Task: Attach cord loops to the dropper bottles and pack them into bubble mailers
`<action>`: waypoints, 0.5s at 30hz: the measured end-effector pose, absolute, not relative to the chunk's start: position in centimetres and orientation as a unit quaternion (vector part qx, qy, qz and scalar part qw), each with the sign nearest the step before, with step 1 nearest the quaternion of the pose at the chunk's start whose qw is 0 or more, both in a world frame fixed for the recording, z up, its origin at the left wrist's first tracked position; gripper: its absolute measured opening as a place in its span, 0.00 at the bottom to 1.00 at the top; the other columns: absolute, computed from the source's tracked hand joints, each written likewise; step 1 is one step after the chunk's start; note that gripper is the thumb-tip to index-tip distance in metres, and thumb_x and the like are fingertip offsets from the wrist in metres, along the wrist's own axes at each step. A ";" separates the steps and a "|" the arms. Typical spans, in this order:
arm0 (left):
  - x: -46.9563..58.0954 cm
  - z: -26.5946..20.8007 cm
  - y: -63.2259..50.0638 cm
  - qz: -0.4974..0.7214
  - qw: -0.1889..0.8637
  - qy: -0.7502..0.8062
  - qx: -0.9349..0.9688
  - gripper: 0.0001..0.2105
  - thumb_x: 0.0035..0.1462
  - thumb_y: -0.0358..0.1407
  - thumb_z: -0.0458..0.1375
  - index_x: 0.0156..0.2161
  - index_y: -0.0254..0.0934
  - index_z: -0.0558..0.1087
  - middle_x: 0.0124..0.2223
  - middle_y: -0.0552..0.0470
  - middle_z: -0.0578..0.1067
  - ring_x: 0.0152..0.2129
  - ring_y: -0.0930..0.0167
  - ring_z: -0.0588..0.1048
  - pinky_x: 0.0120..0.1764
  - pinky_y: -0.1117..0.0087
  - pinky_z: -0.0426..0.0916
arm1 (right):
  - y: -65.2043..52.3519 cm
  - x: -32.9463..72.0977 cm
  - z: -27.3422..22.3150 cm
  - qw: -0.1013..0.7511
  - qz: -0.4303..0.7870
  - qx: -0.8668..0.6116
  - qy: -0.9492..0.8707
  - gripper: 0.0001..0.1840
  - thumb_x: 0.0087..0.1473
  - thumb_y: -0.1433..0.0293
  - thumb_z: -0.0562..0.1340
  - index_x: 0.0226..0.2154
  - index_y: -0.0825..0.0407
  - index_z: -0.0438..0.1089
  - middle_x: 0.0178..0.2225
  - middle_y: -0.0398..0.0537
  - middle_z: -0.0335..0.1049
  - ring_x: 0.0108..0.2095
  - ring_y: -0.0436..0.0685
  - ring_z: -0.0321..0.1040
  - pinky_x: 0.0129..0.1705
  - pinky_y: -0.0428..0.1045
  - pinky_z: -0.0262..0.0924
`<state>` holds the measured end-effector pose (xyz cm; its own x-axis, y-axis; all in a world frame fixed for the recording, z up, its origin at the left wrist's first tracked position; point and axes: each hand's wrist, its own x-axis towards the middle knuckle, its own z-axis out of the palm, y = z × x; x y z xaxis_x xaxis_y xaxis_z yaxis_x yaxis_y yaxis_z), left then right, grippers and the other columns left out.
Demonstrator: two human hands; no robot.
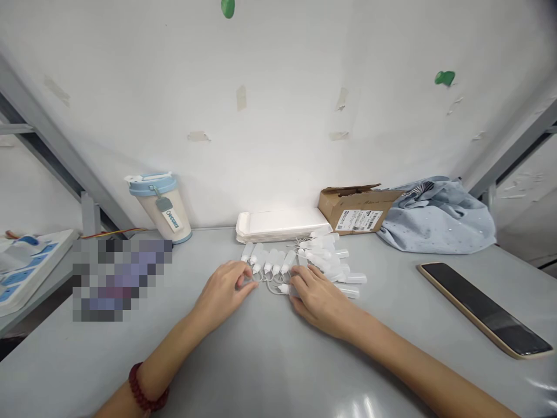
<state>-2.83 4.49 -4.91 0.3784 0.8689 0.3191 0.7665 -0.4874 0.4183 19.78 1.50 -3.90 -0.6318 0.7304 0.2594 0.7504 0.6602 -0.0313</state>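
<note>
Small translucent plastic tubes with white tips (274, 260) lie together at the middle of the table, with thin pale cords looping among them. My left hand (224, 293) rests at the left end of the row, its fingers curled and thumb and forefinger close together beside a cord loop; what they hold, if anything, is too small to tell. Bent over the near side of the pile, my right hand (319, 299) has its fingers closed around a tube (284, 288) whose white tip points left. More tubes (348, 278) fan out beyond its knuckles.
Behind the tubes lies a stack of flat white packets (282, 223), beside an open cardboard box (359, 212). Bunched blue cloth (435, 220) and a phone (483, 307) are on the right. A lidded cup (163, 209), a blurred-out item (126, 278) and a power strip (41, 264) stand left.
</note>
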 end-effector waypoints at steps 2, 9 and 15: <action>-2.6 -4.9 4.3 0.241 0.119 0.460 0.846 0.06 0.55 0.35 0.52 0.29 0.39 0.67 0.24 0.56 0.67 0.24 0.70 0.68 0.32 0.67 0.65 | 1.5 19.7 -3.9 0.122 -0.050 -0.409 -0.903 0.02 0.53 0.76 0.55 0.33 0.56 0.61 0.40 0.59 0.64 0.42 0.64 0.65 0.49 0.62 0.57; -1.7 -5.3 3.7 0.286 0.129 0.403 0.860 0.08 0.56 0.30 0.49 0.39 0.39 0.69 0.38 0.48 0.73 0.38 0.66 0.70 0.41 0.64 0.67 | 1.5 19.7 -4.2 0.112 -0.077 -0.414 -0.900 0.04 0.55 0.74 0.54 0.35 0.57 0.61 0.47 0.65 0.62 0.49 0.67 0.62 0.52 0.63 0.55; -1.4 -5.3 3.3 0.272 0.150 0.378 0.872 0.10 0.56 0.27 0.49 0.40 0.38 0.69 0.40 0.48 0.74 0.39 0.67 0.71 0.44 0.64 0.67 | 1.6 19.6 -4.4 0.096 -0.072 -0.419 -0.900 0.05 0.56 0.74 0.52 0.35 0.58 0.62 0.50 0.67 0.60 0.54 0.68 0.57 0.55 0.64 0.51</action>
